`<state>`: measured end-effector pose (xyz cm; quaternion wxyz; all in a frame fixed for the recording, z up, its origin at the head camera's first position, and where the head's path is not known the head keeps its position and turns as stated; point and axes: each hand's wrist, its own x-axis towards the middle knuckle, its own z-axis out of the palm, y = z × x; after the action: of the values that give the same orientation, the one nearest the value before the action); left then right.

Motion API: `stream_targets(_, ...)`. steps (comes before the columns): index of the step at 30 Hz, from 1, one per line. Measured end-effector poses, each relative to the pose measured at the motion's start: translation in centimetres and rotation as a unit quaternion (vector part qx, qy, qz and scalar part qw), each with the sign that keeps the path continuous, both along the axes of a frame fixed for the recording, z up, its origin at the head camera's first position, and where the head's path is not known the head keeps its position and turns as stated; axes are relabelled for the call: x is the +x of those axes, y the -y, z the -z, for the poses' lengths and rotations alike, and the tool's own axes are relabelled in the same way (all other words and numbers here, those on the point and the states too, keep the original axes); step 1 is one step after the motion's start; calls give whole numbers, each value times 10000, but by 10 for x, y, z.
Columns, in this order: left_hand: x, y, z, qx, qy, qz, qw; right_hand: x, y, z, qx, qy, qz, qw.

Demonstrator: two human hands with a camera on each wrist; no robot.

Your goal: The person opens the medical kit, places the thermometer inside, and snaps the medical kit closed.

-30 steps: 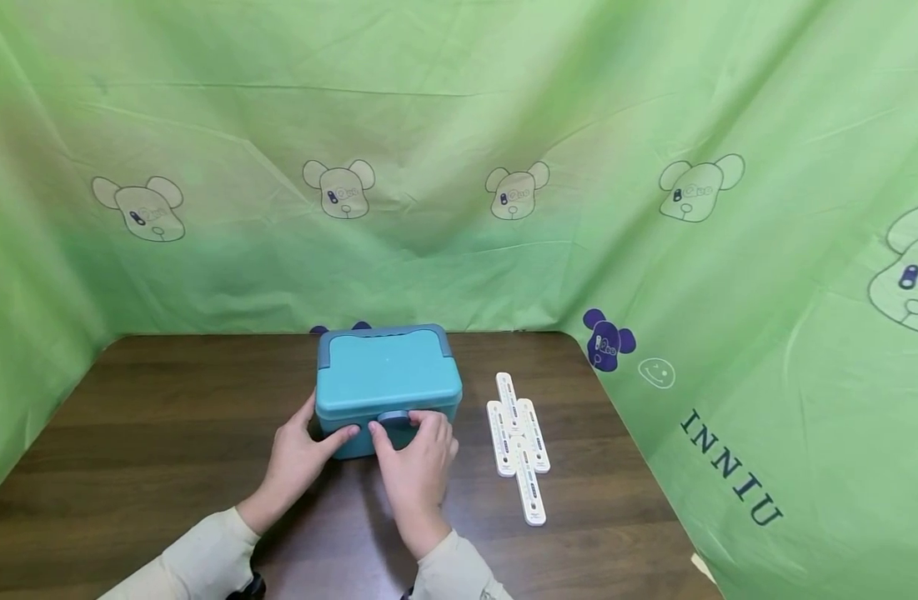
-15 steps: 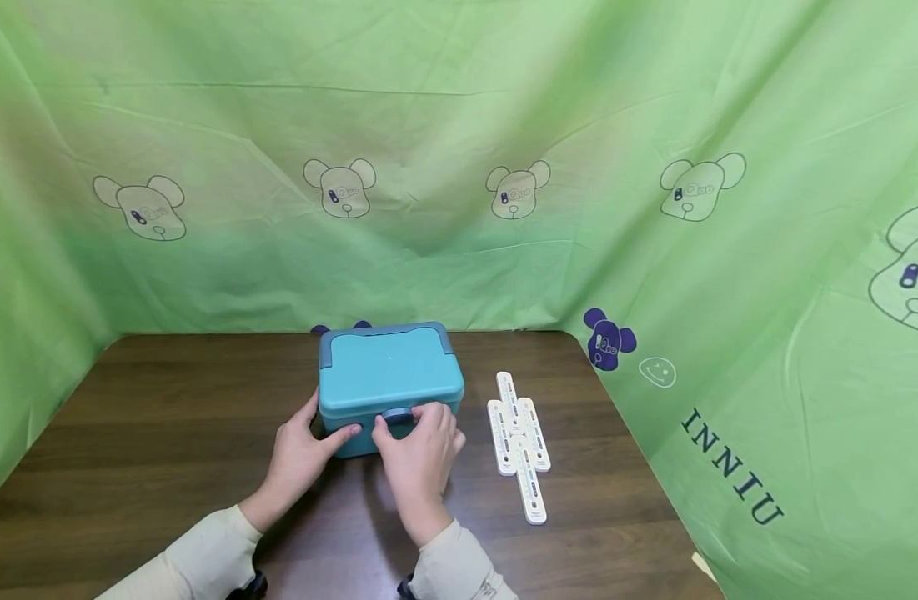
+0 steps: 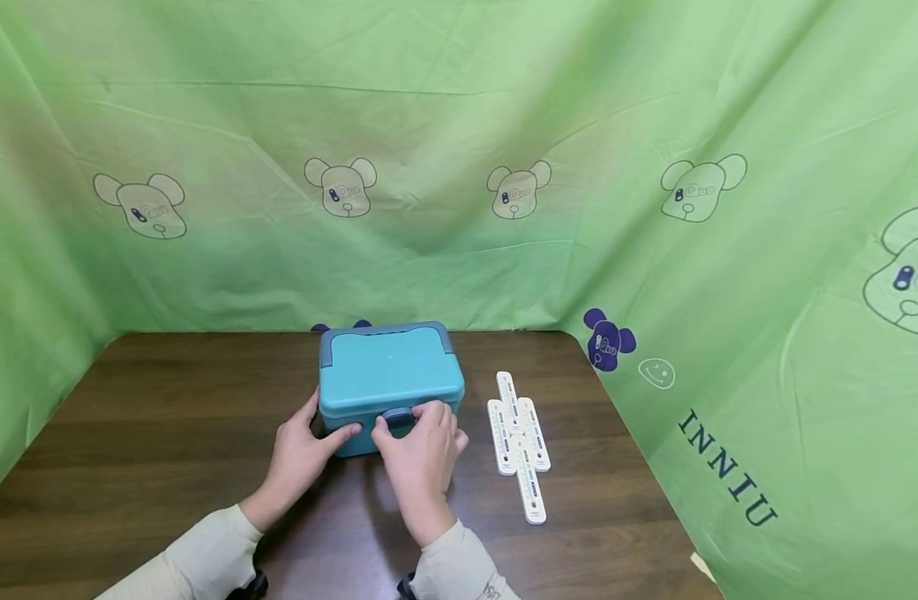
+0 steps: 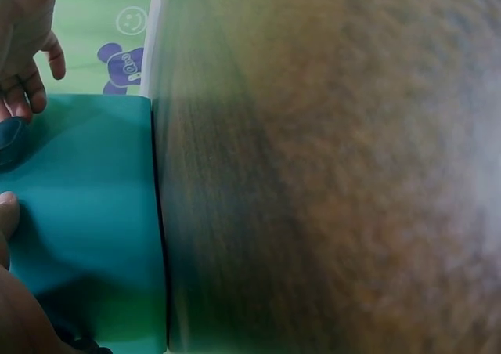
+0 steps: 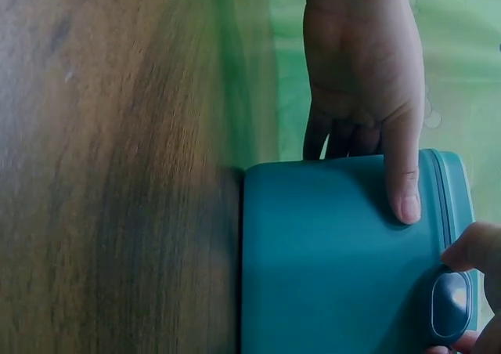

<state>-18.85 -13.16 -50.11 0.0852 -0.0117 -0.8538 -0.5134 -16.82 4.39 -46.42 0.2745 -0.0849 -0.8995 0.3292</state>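
A teal storage box point(image 3: 391, 362) with a blue-grey carry handle point(image 3: 326, 352) round its lid stands on the table, its lid down. My left hand point(image 3: 297, 454) grips the box's left front corner, thumb on the front face and fingers along the side, as the right wrist view also shows. At the front, just under the lid's rim, is a dark blue oval latch point(image 5: 451, 303). My right hand point(image 3: 421, 458) pinches this latch between thumb and index finger at its two ends. In the left wrist view the right hand's other fingers point(image 4: 31, 92) hang beside it.
Several white flat strips with small printed scales point(image 3: 517, 446) lie grouped on the brown wooden table point(image 3: 203, 400), right of the box. A green cloth point(image 3: 428, 275) printed with bear heads hangs behind and along both sides of the table.
The right hand has shifted slightly to the right and up at the latch, and the box has moved slightly to the right. The left hand keeps its grip; the lid stays down.
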Motion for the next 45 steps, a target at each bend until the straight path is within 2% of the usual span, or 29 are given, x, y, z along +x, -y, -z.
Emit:
stream_targets(10, 1, -1, -3, 2, -70, -60, 10000, 1, 2, -3, -189, 201, 26, 9996)
stream_targets(18, 2, -2, -4, 7, -87, -52, 9999, 2, -2, -6, -13, 183, -60, 9998)
stream_targets(24, 2, -2, -4, -4, -78, -30, 10000, 9, -6, -10, -160, 247, -180, 9994)
stream_targets(32, 3, -2, -4, 9, -116, -60, 9999, 19, -11, -4, -331, 166, -346, 9987)
stream_targets(38, 2, -1, -4, -22, -61, -40, 10000, 17, -19, 5, -526, -233, -668, 9961)
stream_targets(42, 2, -1, -4, -41, -110, -62, 9999, 13, -27, 11, -618, -641, -962, 9914)
stream_targets(45, 1, -1, -4, -80, -173, -82, 9998, 11, -33, 15, -687, -788, -1186, 9874)
